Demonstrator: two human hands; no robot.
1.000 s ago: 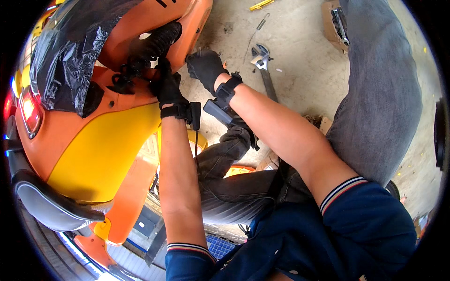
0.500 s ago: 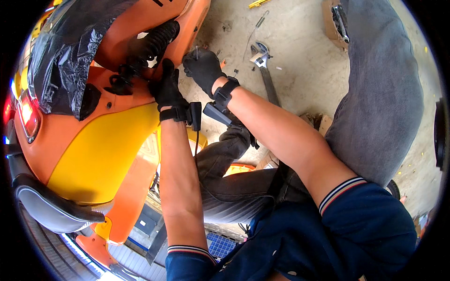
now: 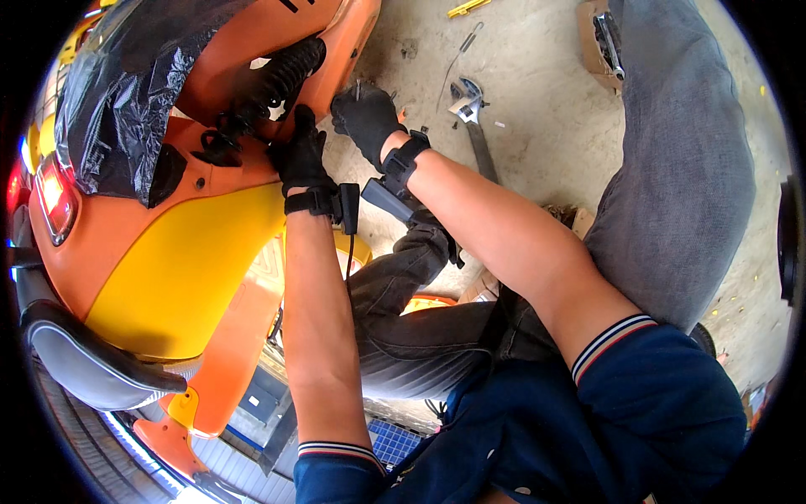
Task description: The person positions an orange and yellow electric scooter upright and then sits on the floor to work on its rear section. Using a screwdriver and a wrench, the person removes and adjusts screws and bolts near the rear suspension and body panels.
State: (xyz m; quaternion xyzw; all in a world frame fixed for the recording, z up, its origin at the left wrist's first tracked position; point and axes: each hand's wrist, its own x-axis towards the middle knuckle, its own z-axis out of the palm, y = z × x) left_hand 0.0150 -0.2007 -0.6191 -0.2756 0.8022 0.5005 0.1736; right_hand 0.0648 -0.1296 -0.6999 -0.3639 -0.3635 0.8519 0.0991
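Observation:
An orange and yellow scooter or motorcycle body [image 3: 168, 269] leans in from the left, with a black coil-spring shock absorber [image 3: 290, 76] showing in its opening. My left hand [image 3: 302, 160], in a black glove, lies against the orange edge below the shock. One of its fingers stretches upward, apart from the rest; the others are partly hidden by the body. Just to its right, my gloved right hand [image 3: 367, 122] is closed in a fist. The tip of a thin metal rod [image 3: 358, 87] pokes out of the top of it; the rest is covered.
Black plastic wrap [image 3: 126, 101] covers part of the body. On the concrete floor lie an adjustable wrench [image 3: 478, 134], a thin spring with a wire [image 3: 466, 42], a yellow tool [image 3: 468, 7] and small bits. A cardboard box [image 3: 593, 50] with tools stands beside my grey trouser leg [image 3: 680, 168].
Both hands hold nearly the same places. The view has shifted very slightly, and my right fist has turned or moved a little; its grip looks the same.

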